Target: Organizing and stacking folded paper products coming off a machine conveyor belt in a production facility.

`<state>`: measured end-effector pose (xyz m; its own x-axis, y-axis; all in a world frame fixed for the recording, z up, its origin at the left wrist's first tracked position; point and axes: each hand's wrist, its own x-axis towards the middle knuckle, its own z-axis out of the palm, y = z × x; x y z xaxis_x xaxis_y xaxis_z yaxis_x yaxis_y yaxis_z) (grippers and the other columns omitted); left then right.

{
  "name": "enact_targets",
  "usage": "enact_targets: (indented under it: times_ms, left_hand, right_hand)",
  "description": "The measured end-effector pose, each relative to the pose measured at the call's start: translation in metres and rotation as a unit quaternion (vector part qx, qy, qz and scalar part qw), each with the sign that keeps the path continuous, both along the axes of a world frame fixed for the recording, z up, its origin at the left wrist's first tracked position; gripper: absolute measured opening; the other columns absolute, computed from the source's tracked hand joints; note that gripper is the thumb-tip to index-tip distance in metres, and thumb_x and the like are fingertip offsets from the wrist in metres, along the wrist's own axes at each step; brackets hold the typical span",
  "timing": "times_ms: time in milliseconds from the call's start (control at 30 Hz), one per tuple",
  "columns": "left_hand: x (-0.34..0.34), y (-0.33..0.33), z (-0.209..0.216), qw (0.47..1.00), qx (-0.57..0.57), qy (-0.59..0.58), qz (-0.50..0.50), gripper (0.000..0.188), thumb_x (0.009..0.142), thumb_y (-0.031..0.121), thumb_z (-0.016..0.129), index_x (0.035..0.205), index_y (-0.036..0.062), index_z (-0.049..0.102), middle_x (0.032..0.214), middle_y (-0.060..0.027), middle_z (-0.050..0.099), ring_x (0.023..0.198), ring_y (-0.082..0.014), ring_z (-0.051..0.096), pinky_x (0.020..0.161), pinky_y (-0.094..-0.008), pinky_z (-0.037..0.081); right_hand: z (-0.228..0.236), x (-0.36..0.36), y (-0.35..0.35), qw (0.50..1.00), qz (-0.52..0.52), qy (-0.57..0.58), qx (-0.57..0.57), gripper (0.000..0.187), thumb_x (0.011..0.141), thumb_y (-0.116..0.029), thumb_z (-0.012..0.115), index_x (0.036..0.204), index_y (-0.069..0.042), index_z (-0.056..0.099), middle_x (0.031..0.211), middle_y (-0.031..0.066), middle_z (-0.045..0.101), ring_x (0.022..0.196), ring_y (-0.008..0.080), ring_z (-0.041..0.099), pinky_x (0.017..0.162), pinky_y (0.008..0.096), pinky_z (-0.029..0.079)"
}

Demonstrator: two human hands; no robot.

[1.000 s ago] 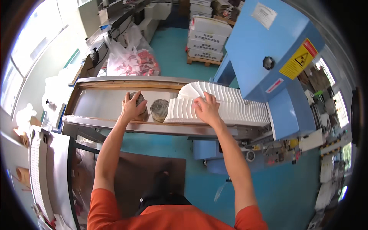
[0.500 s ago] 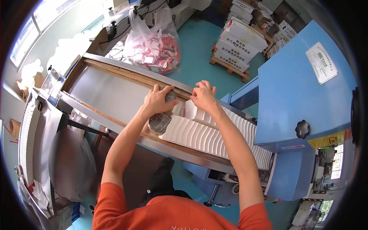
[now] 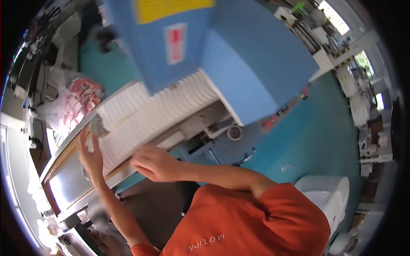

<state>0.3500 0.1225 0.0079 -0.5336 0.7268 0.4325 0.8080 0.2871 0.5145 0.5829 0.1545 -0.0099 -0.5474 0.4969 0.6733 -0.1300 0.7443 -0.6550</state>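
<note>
My left hand is open, its fingers and thumb spread at the end of two rows of stacked thin white pieces. Its fingertips reach up beside a dark grey block in clear wrap, seeming to touch it. Closer to me runs the longer white row; the shorter white row lies behind it. My right hand, slightly blurred, is held with curled fingers just off the near edge of the long metal-and-wood trough. Whatever lies within those fingers, if anything, is hidden.
A large blue machine stands over the rows' far end. Beneath it are a white ring-shaped part and a metal bar. A clear bag of red and white pieces is beyond the trough. At right stands a white, bag-like container.
My view has swung right, toward the blue machine. My right hand has left the far side of the rows for the near edge. My left hand stays by the grey block.
</note>
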Motion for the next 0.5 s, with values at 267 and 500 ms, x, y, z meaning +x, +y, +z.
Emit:
enact_targets:
  times_ms: [267, 500]
  left_hand:
    - [0.280, -0.121, -0.080, 0.985, 0.070, -0.068, 0.144, 0.019, 0.095, 0.008, 0.060, 0.111, -0.0016, 0.063, 0.105, -0.0064, 0.065, 0.087, -0.0124, 0.060, 0.076, -0.0274, 0.050]
    - [0.524, -0.064, -0.060, 0.934, -0.027, -0.343, -0.093, 0.017, 0.088, 0.010, 0.067, 0.103, 0.0013, 0.068, 0.090, -0.0135, 0.070, 0.077, -0.0222, 0.068, 0.069, -0.0289, 0.052]
  right_hand:
    - [-0.166, 0.374, 0.097, 0.860, -0.427, -0.224, -0.166, 0.008, 0.088, -0.013, 0.059, 0.091, -0.006, 0.060, 0.085, 0.0173, 0.064, 0.081, 0.0382, 0.064, 0.067, 0.0467, 0.051]
    - [-0.184, 0.409, 0.210, 0.741, -0.421, -0.330, -0.405, 0.065, 0.071, -0.020, 0.073, 0.120, 0.009, 0.042, 0.105, 0.0303, 0.063, 0.101, 0.0428, 0.062, 0.086, 0.0438, 0.051]
